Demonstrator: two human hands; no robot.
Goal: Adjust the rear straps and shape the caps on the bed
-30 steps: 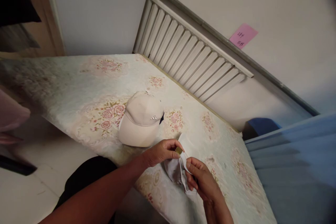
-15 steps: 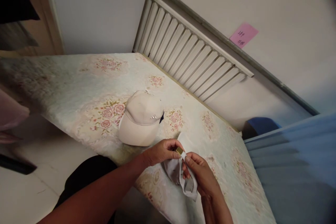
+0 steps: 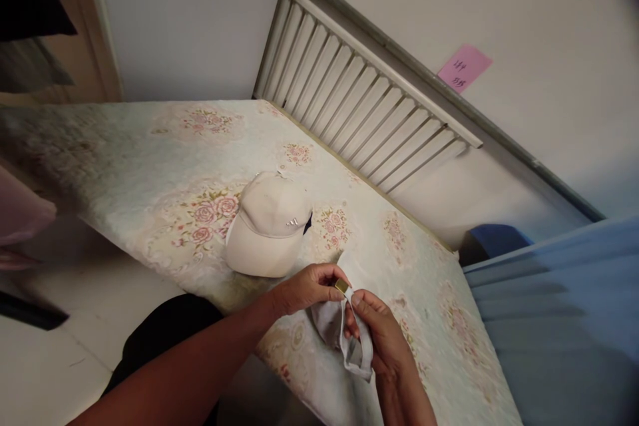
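One buckle [image 3: 341, 286], pinched by left hand [image 3: 310, 287], seemingly to steady it. Right hand [image 3: 382, 331] clamped on strap [image 3: 348, 293] just beside, perhaps so short stretch between lies straight. Hands nearly touching. Buckle and strap belong to pale cap [image 3: 327, 321], just under hands by near edge of table [image 3: 124, 153], likely for easy reach. Beige cap [image 3: 269, 223] sits upright to one side, leaving both hands free.
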